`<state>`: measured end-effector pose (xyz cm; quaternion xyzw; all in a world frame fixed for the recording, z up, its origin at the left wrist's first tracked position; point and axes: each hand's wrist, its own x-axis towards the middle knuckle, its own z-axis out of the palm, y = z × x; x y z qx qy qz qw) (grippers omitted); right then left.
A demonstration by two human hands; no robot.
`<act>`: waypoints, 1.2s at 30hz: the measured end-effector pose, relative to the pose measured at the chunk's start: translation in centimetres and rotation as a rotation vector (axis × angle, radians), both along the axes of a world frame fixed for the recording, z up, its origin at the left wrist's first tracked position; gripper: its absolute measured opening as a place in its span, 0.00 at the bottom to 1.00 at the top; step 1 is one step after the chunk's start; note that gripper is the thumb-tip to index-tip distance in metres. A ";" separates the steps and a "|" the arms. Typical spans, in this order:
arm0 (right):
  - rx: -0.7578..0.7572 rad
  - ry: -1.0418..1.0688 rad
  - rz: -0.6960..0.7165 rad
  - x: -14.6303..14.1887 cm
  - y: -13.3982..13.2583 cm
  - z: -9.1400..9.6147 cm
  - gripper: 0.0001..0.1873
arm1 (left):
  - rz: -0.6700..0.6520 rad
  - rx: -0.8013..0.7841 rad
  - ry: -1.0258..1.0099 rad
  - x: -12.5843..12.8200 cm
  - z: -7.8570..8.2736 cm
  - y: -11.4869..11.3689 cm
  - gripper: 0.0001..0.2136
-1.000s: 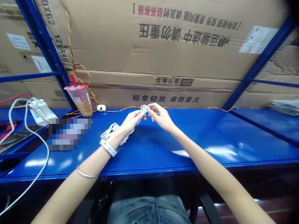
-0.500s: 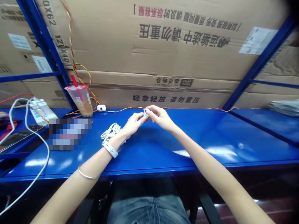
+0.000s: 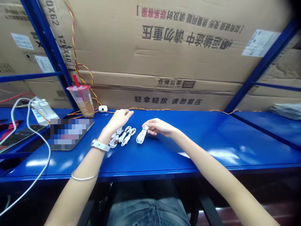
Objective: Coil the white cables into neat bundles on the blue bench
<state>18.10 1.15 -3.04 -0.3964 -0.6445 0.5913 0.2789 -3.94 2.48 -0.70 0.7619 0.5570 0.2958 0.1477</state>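
Observation:
My right hand [image 3: 158,127] pinches a coiled white cable [image 3: 142,135], bound round its middle with a dark tie, just over the blue tabletop [image 3: 164,160]. To its left lie several more bundled white cables [image 3: 127,135] side by side, also tied in dark bands. My left hand [image 3: 120,119] hovers above and behind those bundles, fingers stretched out, holding nothing. Part of the leftmost bundle is hidden by the left hand and wrist.
A drink cup [image 3: 82,102] with a red straw stands at the back left, near a small white case [image 3: 102,108]. A tablet-like device [image 3: 87,127], its screen blurred, lies left of the cables. A white power strip [image 3: 43,110] and long white cord [image 3: 48,150] sit farther left. Cardboard boxes [image 3: 150,69] stand behind.
My hands have parted. The left hand has let go of the cable and moved left over the bundles; the right has come down and nearer with the cable bundle.

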 end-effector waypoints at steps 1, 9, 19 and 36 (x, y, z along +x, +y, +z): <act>-0.027 -0.007 0.019 -0.4 -0.1 -0.4 0.13 | 0.091 0.027 0.135 -0.8 0.2 0.2 0.21; 0.159 -0.207 -0.004 -2.3 -1.6 -1.1 0.24 | 0.216 -0.364 0.507 -5.9 0.7 0.2 0.23; 1.066 -0.928 0.018 -3.0 -4.1 0.3 0.34 | 0.109 -0.547 0.299 -6.3 0.3 -0.3 0.31; 1.346 -0.900 0.210 -6.3 -7.0 -1.9 0.33 | 0.106 -0.588 0.339 -5.5 0.8 -0.6 0.28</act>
